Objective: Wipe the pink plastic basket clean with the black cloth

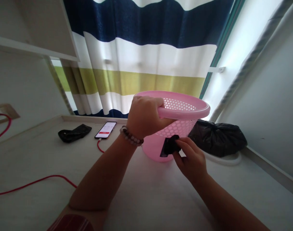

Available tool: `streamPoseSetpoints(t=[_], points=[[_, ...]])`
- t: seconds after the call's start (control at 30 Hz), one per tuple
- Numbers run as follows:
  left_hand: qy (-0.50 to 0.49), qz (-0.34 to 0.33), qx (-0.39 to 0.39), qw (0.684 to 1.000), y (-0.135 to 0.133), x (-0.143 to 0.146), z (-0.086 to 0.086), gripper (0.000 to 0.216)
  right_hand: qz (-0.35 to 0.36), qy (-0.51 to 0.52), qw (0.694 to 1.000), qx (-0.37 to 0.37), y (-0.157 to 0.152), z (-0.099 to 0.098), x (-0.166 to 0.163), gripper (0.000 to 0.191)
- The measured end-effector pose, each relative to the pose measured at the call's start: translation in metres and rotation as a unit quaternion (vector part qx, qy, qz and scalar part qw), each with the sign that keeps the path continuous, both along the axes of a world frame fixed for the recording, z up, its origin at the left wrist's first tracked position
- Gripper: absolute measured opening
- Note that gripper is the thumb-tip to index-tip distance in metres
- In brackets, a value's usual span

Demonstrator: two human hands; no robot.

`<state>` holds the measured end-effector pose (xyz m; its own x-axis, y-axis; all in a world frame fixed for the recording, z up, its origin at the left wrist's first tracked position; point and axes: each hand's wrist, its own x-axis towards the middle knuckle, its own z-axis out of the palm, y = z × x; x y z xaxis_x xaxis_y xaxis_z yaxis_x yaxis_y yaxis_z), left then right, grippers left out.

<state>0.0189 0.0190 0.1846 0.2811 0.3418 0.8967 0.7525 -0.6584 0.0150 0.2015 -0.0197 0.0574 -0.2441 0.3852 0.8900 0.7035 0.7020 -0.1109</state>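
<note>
A pink perforated plastic basket (185,112) stands on the pale table, tilted slightly. My left hand (144,117), with a bead bracelet on the wrist, is closed over the basket's near rim. My right hand (191,157) pinches a small folded black item (168,146) against the basket's lower wall. The item looks like a folded black plastic bag, though I cannot be sure.
A phone (105,130) with a lit screen lies at the back left, on a red cable (35,183) that runs across the table. A black folded bag (74,132) lies left of the phone. A filled black bag (217,138) sits behind the basket on the right. A striped curtain (141,64) hangs behind.
</note>
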Motion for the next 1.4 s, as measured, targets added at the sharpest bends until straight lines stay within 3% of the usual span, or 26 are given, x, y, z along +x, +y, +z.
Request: streamPoseSetpoints(t=[0.1,0.23,0.33,0.43,0.6,0.7,0.8,0.87,0.97,1.07,1.23,1.4], points=[[0.000,0.000,-0.002,1.000,0.000,-0.001,0.000,0.049,-0.016,-0.044,0.996,-0.078,-0.001,-0.011,-0.004,0.025],[0.009,-0.005,-0.007,1.000,0.001,-0.004,0.000,0.049,0.010,-0.142,0.966,-0.215,0.001,-0.035,-0.009,0.017],[0.015,-0.003,-0.015,1.000,0.002,-0.006,0.000,0.048,0.024,-0.158,0.955,-0.251,0.004,-0.043,-0.011,0.018],[0.016,0.000,-0.021,1.000,0.003,-0.007,0.001,0.047,0.026,-0.113,0.972,-0.205,0.003,-0.036,-0.008,0.020],[0.018,-0.009,-0.014,1.000,0.002,-0.007,0.001,0.045,-0.001,0.033,0.999,-0.011,-0.001,-0.007,0.010,0.028],[0.019,-0.009,-0.010,1.000,0.003,-0.006,0.002,0.045,-0.014,0.059,0.998,0.014,0.000,0.003,0.019,0.030],[0.019,0.004,-0.010,1.000,0.003,-0.007,0.001,0.045,0.003,0.001,0.999,-0.040,0.003,-0.004,0.020,0.028],[0.026,0.015,-0.007,1.000,0.004,-0.007,0.001,0.045,0.004,-0.057,0.991,-0.123,0.007,-0.015,0.017,0.023],[0.037,0.043,-0.003,0.998,0.005,-0.009,0.000,0.044,0.000,-0.147,0.953,-0.266,0.014,-0.033,0.012,0.019],[0.046,0.056,0.003,0.997,0.007,-0.011,0.000,0.043,-0.001,-0.179,0.931,-0.318,0.020,-0.045,0.009,0.021],[0.051,0.059,0.010,0.997,0.007,-0.012,0.001,0.042,-0.013,-0.123,0.958,-0.257,0.016,-0.035,0.013,0.017],[0.044,0.043,0.006,0.998,0.005,-0.009,0.002,0.043,-0.007,0.028,0.998,-0.058,0.007,0.002,0.018,0.020]])
